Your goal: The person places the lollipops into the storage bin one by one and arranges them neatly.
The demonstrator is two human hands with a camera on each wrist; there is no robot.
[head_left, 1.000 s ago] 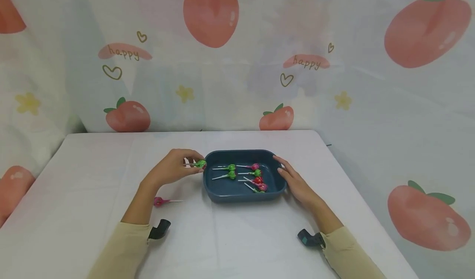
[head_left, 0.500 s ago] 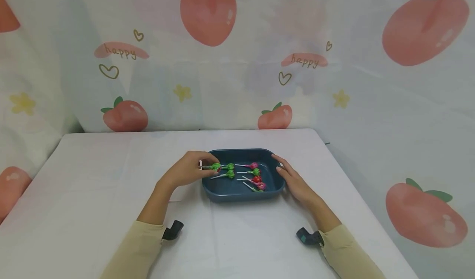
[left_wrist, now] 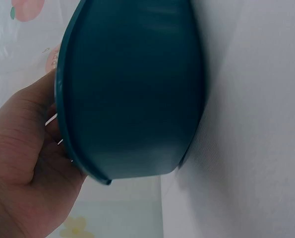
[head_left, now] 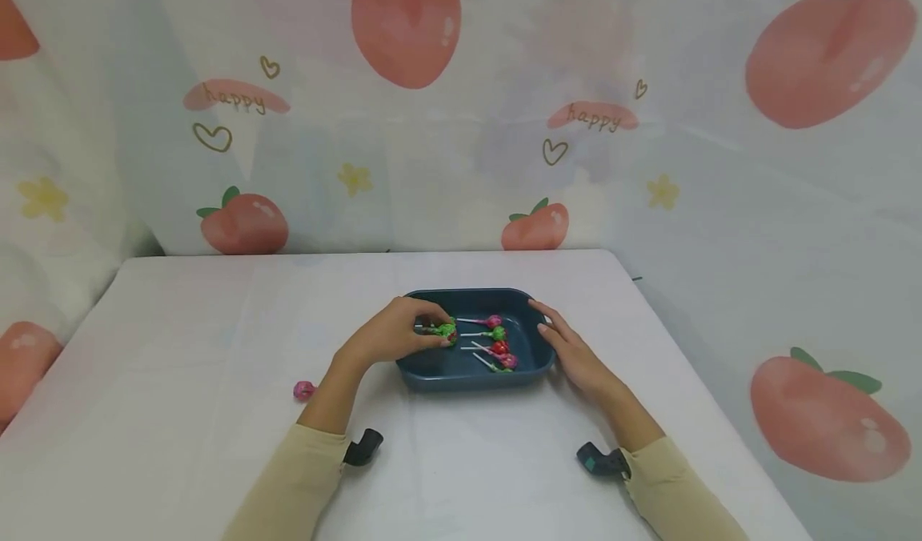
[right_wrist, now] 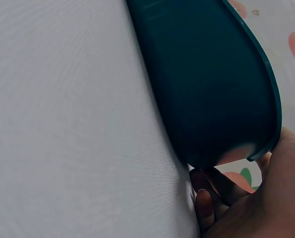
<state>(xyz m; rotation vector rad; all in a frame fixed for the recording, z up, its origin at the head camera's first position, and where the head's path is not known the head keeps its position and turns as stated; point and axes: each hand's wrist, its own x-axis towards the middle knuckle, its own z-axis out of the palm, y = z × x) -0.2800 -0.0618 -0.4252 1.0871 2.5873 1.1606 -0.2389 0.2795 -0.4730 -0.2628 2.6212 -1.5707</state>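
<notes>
In the head view my left hand (head_left: 394, 334) reaches over the left rim of a dark blue tray (head_left: 468, 382) and pinches a green-wrapped lollipop (head_left: 446, 330) between thumb and fingertips. That hand hides most of the lollipops on the tray's left side. To the right of it lie pink (head_left: 493, 321), green (head_left: 498, 333) and red (head_left: 499, 348) lollipops, sticks mostly pointing left. My right hand (head_left: 579, 362) holds the tray's right end; the right wrist view shows its fingers bent against the wall and rim. The left wrist view shows only the tray's outer wall (left_wrist: 132, 99) beside my hand.
One pink lollipop (head_left: 304, 390) lies on the white tablecloth (head_left: 180, 349) left of the tray, its stick hidden by my left forearm. A black wrist camera (head_left: 363, 448) juts from the left sleeve, another (head_left: 602, 460) from the right. A fruit-patterned curtain (head_left: 461, 157) hangs behind.
My left hand has carried the green lollipop rightward, from outside the left rim to inside the tray above the other green ones. The right hand and tray have stayed in place.
</notes>
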